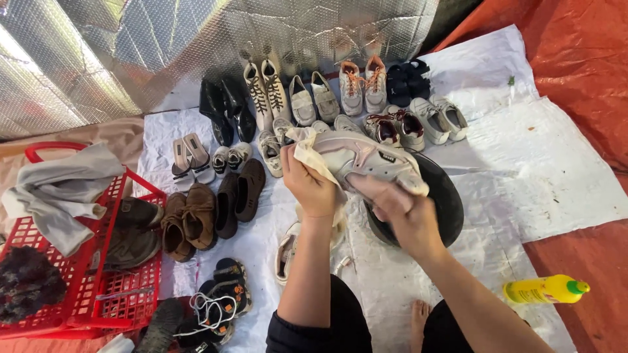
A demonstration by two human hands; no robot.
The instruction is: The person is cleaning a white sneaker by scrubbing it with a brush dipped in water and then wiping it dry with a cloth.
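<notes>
My left hand grips a cream cloth and presses it against the heel end of a pale pink and white sneaker. My right hand clasps the sneaker from below, near its toe end. The sneaker is held sideways over a black round basin. Below my left forearm, a second pale sneaker lies on the white sheet.
Rows of shoes fill the sheet: black boots, white lace-up boots, brown shoes, white sneakers. A red basket with grey cloth stands left. A yellow bottle lies right. Silver foil backs the scene.
</notes>
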